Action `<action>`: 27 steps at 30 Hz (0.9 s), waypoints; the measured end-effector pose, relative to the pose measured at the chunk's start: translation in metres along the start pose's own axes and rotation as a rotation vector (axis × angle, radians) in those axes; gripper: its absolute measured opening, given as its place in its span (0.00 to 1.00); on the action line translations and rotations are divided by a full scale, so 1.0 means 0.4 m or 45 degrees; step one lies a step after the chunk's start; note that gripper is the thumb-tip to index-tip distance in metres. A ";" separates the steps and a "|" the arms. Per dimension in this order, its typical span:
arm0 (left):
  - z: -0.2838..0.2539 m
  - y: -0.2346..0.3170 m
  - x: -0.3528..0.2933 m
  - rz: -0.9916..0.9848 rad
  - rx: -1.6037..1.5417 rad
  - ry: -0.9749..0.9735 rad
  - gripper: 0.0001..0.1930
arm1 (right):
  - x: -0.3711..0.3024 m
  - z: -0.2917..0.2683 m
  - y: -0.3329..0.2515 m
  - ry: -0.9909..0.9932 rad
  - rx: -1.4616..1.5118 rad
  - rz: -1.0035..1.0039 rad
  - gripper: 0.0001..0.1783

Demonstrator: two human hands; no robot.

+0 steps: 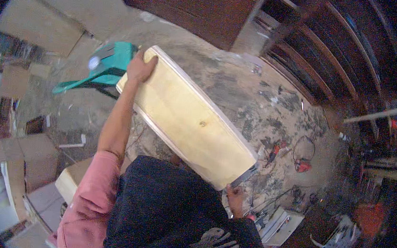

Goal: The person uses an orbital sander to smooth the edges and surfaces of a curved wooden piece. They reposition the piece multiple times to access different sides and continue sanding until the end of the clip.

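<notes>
A long, pale wooden panel (194, 119) with whitish edges lies slantwise in front of me, from upper left to lower right. Its face has one dark knot. My left hand (141, 68) grips the far-left end, fingers over the edge and thumb on the face. At the near-right corner, my right hand (235, 199) holds the panel, with part of its fingers hidden behind the wood. A dark grey strip (244, 175) shows along that right end. The panel's underside is out of sight.
A green plastic stool or chair (113, 61) lies behind the panel's left end. Dark brown shelving (330, 46) rises at the far right. Cardboard boxes (37, 158) stand at the left. Red-and-black tools (277, 150) and a cable loop (304, 148) lie on the stained floor.
</notes>
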State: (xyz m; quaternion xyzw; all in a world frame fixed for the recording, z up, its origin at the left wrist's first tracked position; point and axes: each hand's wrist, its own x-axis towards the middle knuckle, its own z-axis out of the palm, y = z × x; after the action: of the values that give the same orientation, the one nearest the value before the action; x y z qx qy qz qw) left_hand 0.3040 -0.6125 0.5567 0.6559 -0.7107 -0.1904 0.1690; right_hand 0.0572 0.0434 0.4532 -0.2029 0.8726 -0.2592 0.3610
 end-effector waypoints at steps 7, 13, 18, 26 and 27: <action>0.202 0.280 0.201 0.290 0.104 -0.105 0.46 | -0.006 0.195 -0.026 -0.040 0.009 -0.068 0.21; 0.383 0.576 0.262 0.525 0.161 -0.062 0.48 | 0.032 0.209 -0.045 -0.128 0.101 -0.099 0.21; 0.513 0.825 0.237 0.755 0.132 -0.054 0.47 | 0.050 0.156 -0.060 -0.119 0.190 -0.092 0.22; 0.702 1.111 0.123 1.032 0.081 -0.182 0.50 | 0.039 0.169 -0.069 -0.020 0.316 -0.023 0.23; 0.715 1.166 0.097 1.070 0.110 -0.233 0.51 | 0.030 0.164 -0.072 -0.015 0.347 -0.009 0.23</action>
State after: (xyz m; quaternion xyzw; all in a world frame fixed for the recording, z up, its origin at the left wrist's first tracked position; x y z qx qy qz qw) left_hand -0.2440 -0.6060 0.5371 0.2964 -0.9353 -0.1325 0.1405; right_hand 0.1023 -0.0058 0.4245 -0.1567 0.8264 -0.3752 0.3894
